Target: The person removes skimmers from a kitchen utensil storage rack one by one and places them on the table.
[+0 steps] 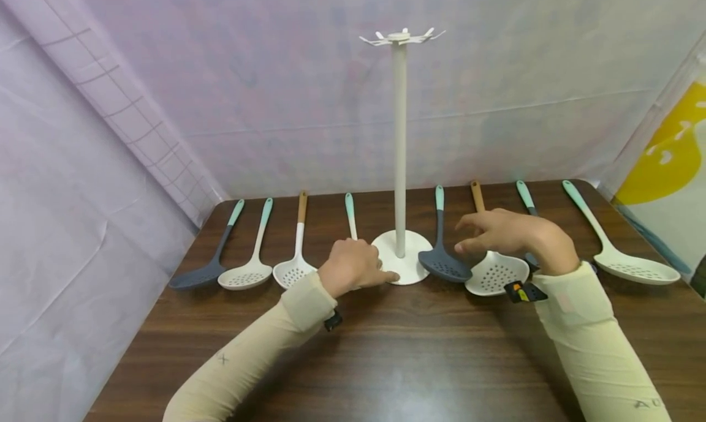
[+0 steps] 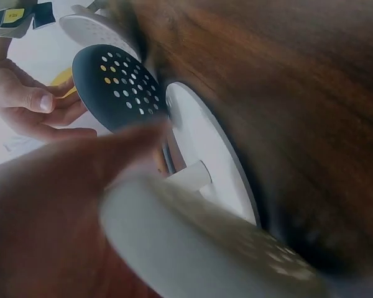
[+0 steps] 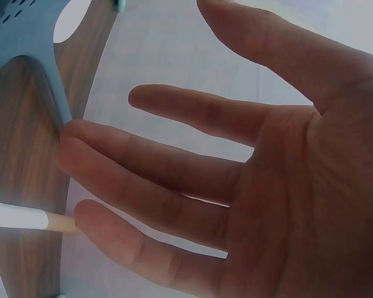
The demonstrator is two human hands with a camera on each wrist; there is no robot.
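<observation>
My left hand point(image 1: 355, 266) lies over a white slotted spoon with a mint-tipped handle point(image 1: 350, 214). Its thumb points right, above the stand's base; its other fingers are bent, and their contact with the spoon is hidden. In the left wrist view that spoon's pale head point(image 2: 193, 239) is close beneath the thumb. The right hand point(image 1: 504, 231) hovers with spread fingers between a dark grey slotted spoon point(image 1: 445, 266) and a white slotted spoon with a wooden handle point(image 1: 496, 274). Nothing is in its palm point(image 3: 286, 186) in the right wrist view.
A white utensil stand point(image 1: 400, 152) with hooks on top rises mid-table. Left of it lie a dark grey spoon point(image 1: 200, 276), a white spoon point(image 1: 245, 275) and a wooden-handled white skimmer point(image 1: 292, 270). Farther right are another grey utensil point(image 1: 524, 193) and a white spoon point(image 1: 637, 269).
</observation>
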